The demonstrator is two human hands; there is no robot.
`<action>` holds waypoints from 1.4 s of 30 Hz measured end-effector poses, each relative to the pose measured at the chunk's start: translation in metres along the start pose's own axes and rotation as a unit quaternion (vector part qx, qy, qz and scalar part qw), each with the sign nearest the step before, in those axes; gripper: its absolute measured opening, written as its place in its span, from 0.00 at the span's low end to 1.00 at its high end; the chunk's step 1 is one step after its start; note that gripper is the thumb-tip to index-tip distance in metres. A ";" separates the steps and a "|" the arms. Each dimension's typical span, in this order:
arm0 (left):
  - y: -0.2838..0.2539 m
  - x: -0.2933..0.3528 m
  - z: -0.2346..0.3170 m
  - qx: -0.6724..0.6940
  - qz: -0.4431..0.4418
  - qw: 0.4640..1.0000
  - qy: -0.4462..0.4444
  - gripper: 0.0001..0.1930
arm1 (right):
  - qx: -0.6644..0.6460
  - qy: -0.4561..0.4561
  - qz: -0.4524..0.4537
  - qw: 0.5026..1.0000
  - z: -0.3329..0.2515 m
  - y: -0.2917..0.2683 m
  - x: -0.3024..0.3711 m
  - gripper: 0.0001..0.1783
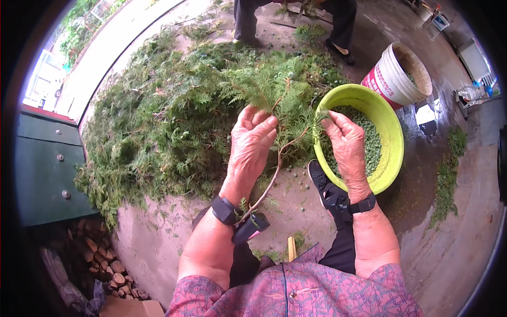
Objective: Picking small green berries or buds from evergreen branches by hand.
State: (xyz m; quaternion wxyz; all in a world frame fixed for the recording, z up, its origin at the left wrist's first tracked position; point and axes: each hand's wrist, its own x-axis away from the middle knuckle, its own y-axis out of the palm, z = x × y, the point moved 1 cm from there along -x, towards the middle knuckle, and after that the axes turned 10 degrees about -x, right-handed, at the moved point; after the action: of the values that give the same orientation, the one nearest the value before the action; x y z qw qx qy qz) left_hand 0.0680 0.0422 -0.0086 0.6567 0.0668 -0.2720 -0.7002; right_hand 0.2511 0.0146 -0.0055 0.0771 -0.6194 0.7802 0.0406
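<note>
My left hand (pixel 249 138) is closed around a leafy evergreen branch (pixel 275 171), whose bare brown stem curves down past my wrist. Green, scaly sprays fan out above and to the right of that hand. With thumb and forefinger pinched together, my right hand (pixel 347 141) is over the left part of a yellow-green tub (pixel 392 164). A sprig's tip reaches those fingertips; whatever lies between them is too small to make out. Many small round green cones (pixel 373 145) cover the tub's bottom.
A big heap of cut evergreen branches (pixel 158 116) spreads ahead and to the left. Beyond the tub stands a white bucket (pixel 384 84) with a red panel. Another person's legs (pixel 340 24) are at the far side. Firewood (pixel 100 259) lies at the lower left.
</note>
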 end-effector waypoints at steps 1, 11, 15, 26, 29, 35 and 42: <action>0.001 0.002 0.000 0.009 0.022 1.000 0.009 0.27 | 0.000 0.003 -0.002 1.000 -0.005 0.006 0.006 0.15; 0.002 -0.004 -0.002 0.048 -0.002 0.996 0.069 0.26 | -0.342 0.283 -0.096 0.891 -0.014 0.059 0.038 0.29; -0.002 -0.002 0.002 0.061 -0.020 0.994 0.089 0.23 | -0.288 0.237 -0.064 0.925 -0.010 0.042 0.019 0.20; -0.025 -0.007 0.010 -0.002 0.039 0.996 0.083 0.09 | -0.143 0.188 -0.121 0.964 0.005 0.045 0.035 0.22; -0.014 0.000 0.016 0.033 0.025 0.997 0.058 0.11 | -0.142 0.180 -0.138 0.964 0.008 0.046 0.035 0.23; -0.017 -0.005 0.012 0.024 0.031 0.998 0.059 0.12 | -0.206 0.246 -0.136 0.937 0.003 0.050 0.037 0.22; -0.006 0.006 0.008 -0.040 0.058 0.995 0.077 0.08 | 0.033 0.091 -0.118 0.988 0.007 0.059 0.047 0.23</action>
State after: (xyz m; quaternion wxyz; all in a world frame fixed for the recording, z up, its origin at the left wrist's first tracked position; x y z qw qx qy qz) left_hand 0.0589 0.0387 -0.0033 0.7170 0.0778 -0.1957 -0.6645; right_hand 0.1840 -0.0157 -0.0225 0.0301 -0.7051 0.7066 -0.0513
